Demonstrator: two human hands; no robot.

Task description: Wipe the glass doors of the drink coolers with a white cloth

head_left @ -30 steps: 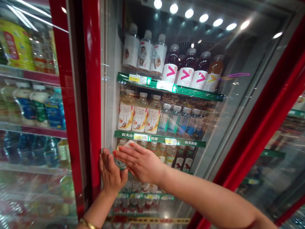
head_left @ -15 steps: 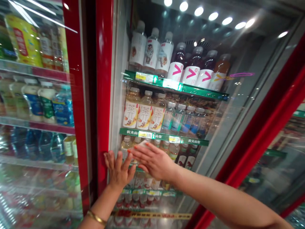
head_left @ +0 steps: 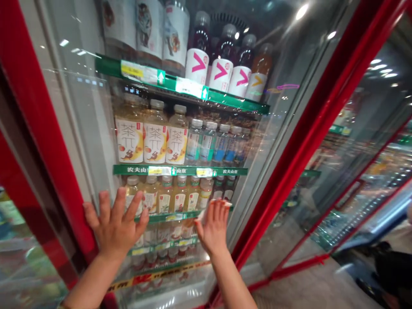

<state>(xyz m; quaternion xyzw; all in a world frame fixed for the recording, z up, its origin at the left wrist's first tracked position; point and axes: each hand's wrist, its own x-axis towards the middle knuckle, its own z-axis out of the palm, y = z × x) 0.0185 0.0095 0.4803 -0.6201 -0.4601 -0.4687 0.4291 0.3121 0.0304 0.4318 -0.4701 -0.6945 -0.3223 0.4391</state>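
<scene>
My left hand [head_left: 117, 225] is spread wide against the glass door [head_left: 262, 141] of a drinks cooler, its outer fingers by the red door frame [head_left: 48, 137]. With fingers together, my right hand [head_left: 214, 225] presses a small white cloth [head_left: 200, 216] to the glass. Only edges of the cloth show, by the thumb and past the fingertips; the rest is hidden under the palm. Behind the glass, level with both hands, stand tea bottles [head_left: 165, 199] on a shelf with a green edge strip [head_left: 180, 170] above them.
Higher shelves hold peach-label bottles [head_left: 128, 139] and white-label bottles with a pink mark [head_left: 222, 73]. A thick red frame post [head_left: 289, 148] slants along the door's right side. More cooler doors and a grey floor [head_left: 299, 281] lie to the right, with a dark shape [head_left: 392, 270] at the edge.
My right hand has swept right and slightly down across the glass with the white cloth, away from my left hand. The view has moved closer and turned right; my left hand stays spread at the door's left side.
</scene>
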